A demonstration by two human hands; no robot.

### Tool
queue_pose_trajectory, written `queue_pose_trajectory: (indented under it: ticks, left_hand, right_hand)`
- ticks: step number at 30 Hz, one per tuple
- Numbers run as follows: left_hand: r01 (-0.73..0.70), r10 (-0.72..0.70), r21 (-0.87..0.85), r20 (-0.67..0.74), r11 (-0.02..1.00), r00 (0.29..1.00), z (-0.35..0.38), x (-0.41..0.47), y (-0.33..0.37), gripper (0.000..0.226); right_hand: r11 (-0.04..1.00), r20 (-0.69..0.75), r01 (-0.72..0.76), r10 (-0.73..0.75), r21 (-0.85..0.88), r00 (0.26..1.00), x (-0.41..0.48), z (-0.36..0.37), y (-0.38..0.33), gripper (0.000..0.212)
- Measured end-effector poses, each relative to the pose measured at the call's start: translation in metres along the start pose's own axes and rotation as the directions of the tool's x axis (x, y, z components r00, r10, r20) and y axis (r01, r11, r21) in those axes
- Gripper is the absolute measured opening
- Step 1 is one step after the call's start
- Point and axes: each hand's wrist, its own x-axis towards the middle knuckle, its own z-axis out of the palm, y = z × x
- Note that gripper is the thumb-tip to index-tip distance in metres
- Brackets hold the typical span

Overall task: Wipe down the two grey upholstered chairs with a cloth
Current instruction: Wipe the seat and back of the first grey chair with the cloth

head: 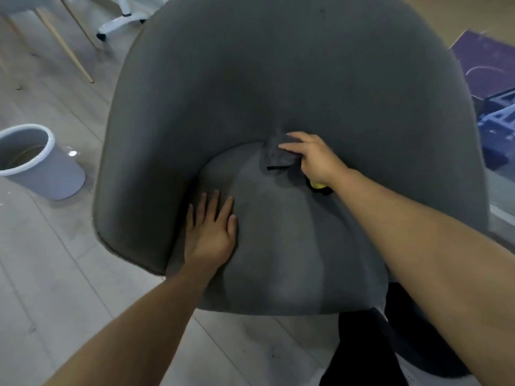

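Fingers [291,147] of the right hand [315,160] gripped the dark cloth [278,157] at the seat-back crease of the grey chair [278,65]. The left hand [210,232] lay flat, fingers straight, on the seat [278,246]. Wiping of this chair was judged under way; the rest of the task could not be told.

Count: 1 grey upholstered chair [278,79], 1 dark cloth [278,156], 2 hands (left hand [209,235], right hand [317,160]). On the floor: 1 grey bucket [55,176], 1 white castor base [119,22], 1 wooden-legged chair [16,4] cut off at the frame edge, 1 purple mat [485,65]. Blue crates [498,123] at far right, number can't be made out.
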Motion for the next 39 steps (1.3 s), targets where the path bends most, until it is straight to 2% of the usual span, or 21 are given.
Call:
queue_pose_trajectory:
  ticks: [5,8,10,14,19,23,27,29,33,36,39]
  left_hand:
    - [0.006,-0.006,0.009,-0.099,1.000,0.995,0.012,0.004,-0.004,0.052]
    - [-0.001,0.003,0.012,-0.107,1.000,0.994,0.016,0.005,-0.005,0.052]
    - [-0.004,0.005,0.007,-0.107,1.000,0.994,0.016,0.006,-0.006,0.052]
    - [-0.023,0.019,-0.040,-0.097,0.999,0.995,0.010,0.007,-0.007,0.050]
    - [-0.129,0.128,-0.229,-0.018,0.965,0.992,-0.004,-0.007,-0.012,0.054]
    - [-0.198,0.211,-0.323,0.006,0.925,0.977,-0.026,-0.050,-0.017,0.054]
    - [-0.177,0.180,-0.300,-0.017,0.937,0.983,-0.044,-0.074,-0.013,0.050]
    - [-0.185,0.178,-0.258,-0.051,0.948,0.983,-0.046,-0.074,-0.008,0.048]
    - [-0.186,0.159,-0.216,-0.136,0.959,0.978,-0.042,-0.050,0.008,0.044]
    - [-0.149,0.137,-0.192,-0.076,0.970,0.988,-0.025,-0.026,0.030,0.049]
    - [-0.099,0.095,-0.124,-0.034,0.987,0.995,0.003,-0.023,0.042,0.045]
  right_hand:
    - [0.998,0.176,0.033,-0.023,-0.056,0.984,0.051,0.038,0.035,0.056]
    - [0.995,0.151,-0.059,0.071,-0.084,0.986,0.043,0.059,0.033,0.058]
    - [0.998,0.126,-0.054,0.059,-0.043,0.990,0.032,0.058,0.021,0.059]
    - [0.999,0.091,0.015,-0.019,0.052,0.996,-0.033,0.066,-0.016,0.064]
    - [0.990,0.116,0.067,-0.081,0.123,0.990,-0.137,0.068,-0.083,0.064]
    - [0.985,0.202,0.105,-0.131,0.134,0.971,-0.196,0.063,-0.119,0.059]
    - [0.972,0.294,0.164,-0.209,0.170,0.933,-0.234,0.051,-0.141,0.052]
    - [0.961,0.274,0.163,-0.223,0.224,0.936,-0.240,0.039,-0.145,0.050]
    - [0.978,0.131,0.038,-0.066,0.206,0.989,-0.210,0.006,-0.121,0.064]
    - [0.988,0.018,0.030,-0.033,0.154,0.999,-0.158,-0.016,-0.079,0.057]
    - [0.997,-0.005,0.007,-0.007,0.080,1.000,-0.103,-0.026,-0.032,0.054]
